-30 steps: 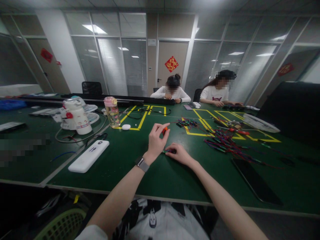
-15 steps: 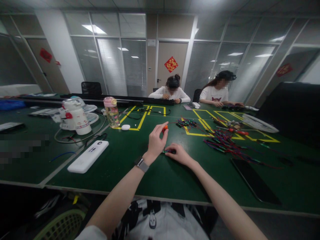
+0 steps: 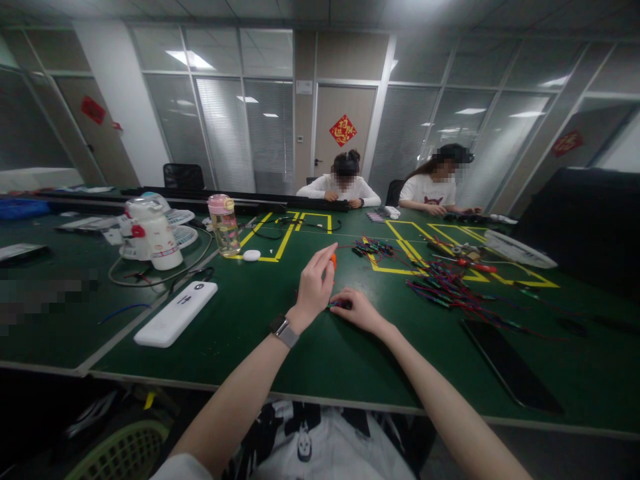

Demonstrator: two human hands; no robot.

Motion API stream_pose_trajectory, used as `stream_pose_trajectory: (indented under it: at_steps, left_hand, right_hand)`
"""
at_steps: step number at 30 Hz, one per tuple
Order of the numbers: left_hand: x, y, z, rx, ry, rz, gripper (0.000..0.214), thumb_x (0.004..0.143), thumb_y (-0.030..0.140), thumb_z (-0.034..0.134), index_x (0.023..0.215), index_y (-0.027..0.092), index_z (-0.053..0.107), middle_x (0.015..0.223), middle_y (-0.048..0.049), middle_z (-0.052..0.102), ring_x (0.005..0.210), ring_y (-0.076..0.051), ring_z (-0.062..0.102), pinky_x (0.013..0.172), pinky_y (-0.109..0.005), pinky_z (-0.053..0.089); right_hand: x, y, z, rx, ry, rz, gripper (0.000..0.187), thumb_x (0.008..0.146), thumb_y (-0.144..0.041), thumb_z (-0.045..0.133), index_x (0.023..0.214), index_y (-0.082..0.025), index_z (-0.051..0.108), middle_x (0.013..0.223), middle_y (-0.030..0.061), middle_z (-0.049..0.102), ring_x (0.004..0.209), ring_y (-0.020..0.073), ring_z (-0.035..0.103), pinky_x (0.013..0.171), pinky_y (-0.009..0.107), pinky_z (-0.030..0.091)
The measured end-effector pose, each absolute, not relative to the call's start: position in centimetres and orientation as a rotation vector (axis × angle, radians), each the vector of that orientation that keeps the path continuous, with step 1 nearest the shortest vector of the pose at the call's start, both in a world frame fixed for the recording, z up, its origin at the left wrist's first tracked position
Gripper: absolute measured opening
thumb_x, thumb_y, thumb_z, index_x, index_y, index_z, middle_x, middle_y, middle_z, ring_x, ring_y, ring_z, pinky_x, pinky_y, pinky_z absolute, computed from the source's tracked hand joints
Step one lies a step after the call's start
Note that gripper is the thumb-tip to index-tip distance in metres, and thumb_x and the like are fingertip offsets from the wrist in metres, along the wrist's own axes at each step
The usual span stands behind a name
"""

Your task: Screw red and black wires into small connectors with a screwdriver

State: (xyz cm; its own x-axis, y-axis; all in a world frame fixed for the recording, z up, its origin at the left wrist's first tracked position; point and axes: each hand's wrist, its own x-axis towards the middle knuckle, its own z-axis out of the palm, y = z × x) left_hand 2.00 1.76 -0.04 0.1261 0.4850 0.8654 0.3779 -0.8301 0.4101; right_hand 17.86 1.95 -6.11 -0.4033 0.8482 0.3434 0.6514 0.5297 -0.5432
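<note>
Matt green table under the left hand; smooth white plastic pack to its left, glossy black phone far right.

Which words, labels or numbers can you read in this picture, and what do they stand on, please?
Red diamond sign on the middle door: gold characters, too blurred to read.
Left red sign on the brown door: unreadable.
Right red sign: unreadable.
White power bank: dark marks, too small to read.
Orange piece in the left hand: no text visible.
</note>
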Motion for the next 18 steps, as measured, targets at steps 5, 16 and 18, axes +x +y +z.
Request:
stream_pose_trajectory:
  at_steps: [5,16,18]
  left_hand:
    - [2.11,1.86,0.10,2.280,0.955,1.854,0.030,0.094,0.019,0.044,0.121,0.020,0.057,0.101,-0.0063,0.063,0.090,-0.016,0.060,0.083,-0.029,0.049]
    - [1.96,1.58,0.16,2.275,0.903,1.806,0.035,0.097,0.017,0.034,0.125,0.020,0.054,0.111,-0.0074,0.059,0.102,-0.016,0.057,0.090,-0.029,0.045]
    - [2.03,1.70,0.14,2.268,0.921,1.828,0.033,0.096,0.018,0.038,0.125,0.019,0.054,0.109,-0.0070,0.060,0.100,-0.016,0.058,0.089,-0.029,0.046]
  right_hand:
    - [17.83,1.91,-6.03,-1.230,-2.180,0.427,0.017,0.078,-0.023,0.068,0.093,-0.019,0.074,0.080,0.0036,0.062,0.072,0.0155,0.056,0.070,0.028,0.043]
    - [17.78,1.74,-5.83,-1.238,-2.179,0.436,0.016,0.079,-0.024,0.068,0.093,-0.018,0.074,0.080,0.0040,0.062,0.074,0.0163,0.057,0.072,0.029,0.043]
    - [17.78,1.70,-5.76,-1.235,-2.185,0.436,0.017,0.079,-0.025,0.068,0.093,-0.018,0.074,0.081,0.0040,0.062,0.074,0.0164,0.057,0.071,0.029,0.043]
